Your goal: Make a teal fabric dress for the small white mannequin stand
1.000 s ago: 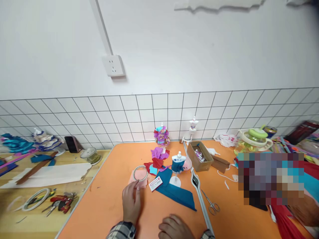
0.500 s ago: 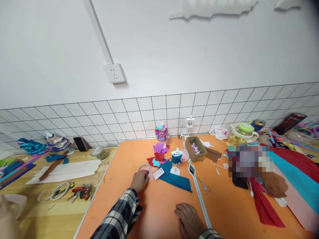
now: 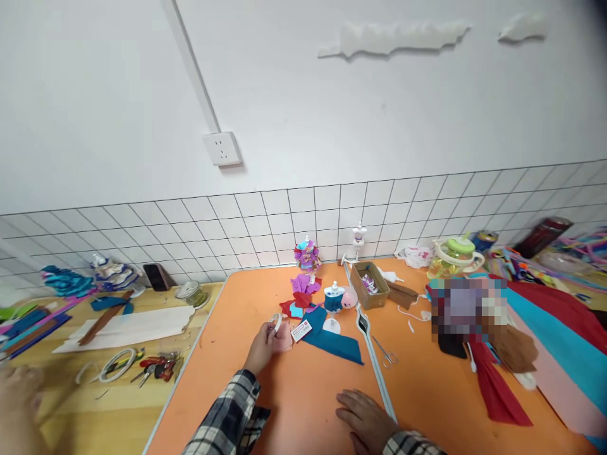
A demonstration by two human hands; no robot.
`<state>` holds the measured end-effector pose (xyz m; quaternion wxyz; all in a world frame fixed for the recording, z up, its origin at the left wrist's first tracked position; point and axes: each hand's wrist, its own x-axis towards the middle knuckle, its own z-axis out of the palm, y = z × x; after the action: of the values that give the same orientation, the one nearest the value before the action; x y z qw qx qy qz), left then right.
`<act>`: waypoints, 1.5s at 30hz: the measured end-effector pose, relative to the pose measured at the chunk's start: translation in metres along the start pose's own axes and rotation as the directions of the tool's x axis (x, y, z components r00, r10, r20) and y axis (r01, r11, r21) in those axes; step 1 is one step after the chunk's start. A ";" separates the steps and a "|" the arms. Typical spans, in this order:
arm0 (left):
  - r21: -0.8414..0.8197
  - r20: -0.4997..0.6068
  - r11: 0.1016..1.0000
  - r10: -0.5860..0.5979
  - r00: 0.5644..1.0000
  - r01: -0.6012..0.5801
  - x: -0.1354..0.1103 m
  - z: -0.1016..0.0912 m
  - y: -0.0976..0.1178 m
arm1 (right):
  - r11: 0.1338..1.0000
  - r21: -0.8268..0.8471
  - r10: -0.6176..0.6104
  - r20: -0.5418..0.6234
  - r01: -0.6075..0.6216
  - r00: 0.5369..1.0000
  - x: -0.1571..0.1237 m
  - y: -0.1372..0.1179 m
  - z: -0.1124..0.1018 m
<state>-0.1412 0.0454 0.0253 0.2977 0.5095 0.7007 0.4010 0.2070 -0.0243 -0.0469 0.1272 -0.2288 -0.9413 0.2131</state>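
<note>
While the right hand point(image 3: 364, 417) lies low over the orange worktop point(image 3: 199, 392), its fingers loosely bent and clasping nothing visible, the left hand point(image 3: 260, 349) reaches further forward and pinches a white ring point(image 3: 277, 324) by its near edge. The ring stands tilted up from the surface, just above a square of pink material point(image 3: 283, 340); whether its lower rim touches that square cannot be told. At the near left edge, another person's hand point(image 3: 19, 387) appears blurred over a wooden worktop point(image 3: 128, 417), and its grip is unclear.

Right of the pink square lies a small white labelled box point(image 3: 301, 331), set against a strip of blue cloth point(image 3: 339, 347). Scissors point(image 3: 382, 351) rest beyond the pale strip point(image 3: 379, 382) running along the orange surface. Behind the labelled box are a light blue piece point(image 3: 296, 309) and crumpled red scraps point(image 3: 301, 299), and next to them a small dress form in blue point(image 3: 334, 300) stands upright. An open cardboard box point(image 3: 368, 302) holds small white and purple items. Near the tiled wall point(image 3: 265, 224) stand a form in ruffled purple point(image 3: 307, 257) and a white dress form point(image 3: 359, 237). Higher up is a wall socket point(image 3: 222, 149).
</note>
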 end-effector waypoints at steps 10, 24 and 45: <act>-0.548 -0.010 0.835 -0.069 0.998 0.052 -0.035 -0.016 0.034 | 0.991 0.059 0.124 -0.026 -0.122 0.992 0.004 -0.022 -0.018; -0.669 0.306 0.705 -0.029 0.952 0.236 -0.110 0.011 0.103 | 0.983 0.145 0.170 -0.489 -0.113 0.855 0.123 -0.065 -0.123; -0.149 0.280 0.989 0.028 0.960 0.015 -0.089 0.044 0.050 | 0.088 0.914 0.672 0.238 -0.395 0.701 0.130 -0.041 -0.040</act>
<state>-0.0540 -0.0203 0.0477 0.4303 0.5398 0.6176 0.3769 0.0930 0.0199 0.0257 0.2590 -0.4656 -0.4644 0.7074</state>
